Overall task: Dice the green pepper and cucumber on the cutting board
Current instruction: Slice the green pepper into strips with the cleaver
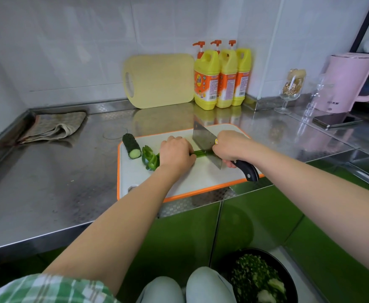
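Green pepper strip [198, 153] pinned under the curled left hand [175, 153]; right hand [231, 147] grips the cleaver [203, 138] handle.

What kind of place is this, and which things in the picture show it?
Most likely a home kitchen: a steel counter holds a cutting board, dish soap bottles stand by the wall, and a pink kettle sits nearby.

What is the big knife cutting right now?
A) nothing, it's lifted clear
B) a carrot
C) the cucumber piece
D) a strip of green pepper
D: the cleaver comes down on a green pepper strip held by the left hand, while the cucumber piece lies apart at the cutting board's left end.
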